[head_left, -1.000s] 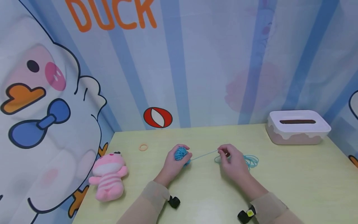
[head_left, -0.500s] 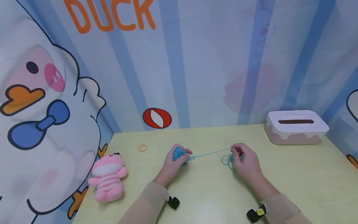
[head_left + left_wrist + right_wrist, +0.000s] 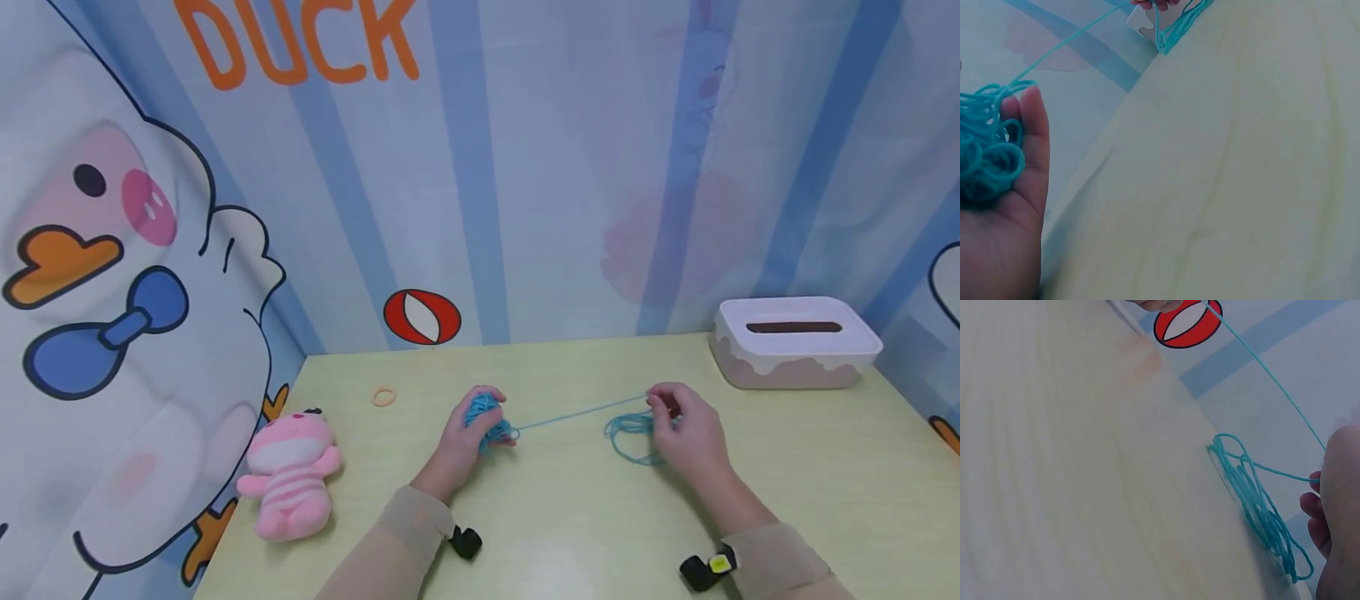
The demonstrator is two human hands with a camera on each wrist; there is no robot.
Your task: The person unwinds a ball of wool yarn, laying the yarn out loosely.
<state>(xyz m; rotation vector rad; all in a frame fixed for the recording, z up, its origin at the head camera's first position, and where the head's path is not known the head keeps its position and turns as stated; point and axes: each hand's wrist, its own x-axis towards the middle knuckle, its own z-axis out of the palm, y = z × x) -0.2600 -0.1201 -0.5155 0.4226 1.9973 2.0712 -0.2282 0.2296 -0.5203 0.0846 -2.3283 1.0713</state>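
Observation:
My left hand (image 3: 463,433) grips a ball of blue yarn (image 3: 483,412), its thumb lying across the front. In the left wrist view, loose loops of the yarn ball (image 3: 988,150) spill over the palm and fingers. A strand of yarn (image 3: 581,412) runs straight from the ball, rising slightly to my right hand (image 3: 692,433). That hand pinches the strand between thumb and fingertips. Beside and partly behind it, a loose bundle of yarn loops (image 3: 630,435) lies on the table. The right wrist view shows this looped bundle (image 3: 1257,506) more fully.
On the left of the table (image 3: 555,517) lies a pink striped plush toy (image 3: 292,475). A small orange ring (image 3: 384,397) is near the back. At the back right stands a tissue box (image 3: 795,343). A printed curtain (image 3: 555,167) hangs behind the table.
My right hand has moved to the right, drawing the strand longer between the hands. The left hand stays in nearly the same place, and its thumb has shifted on the ball.

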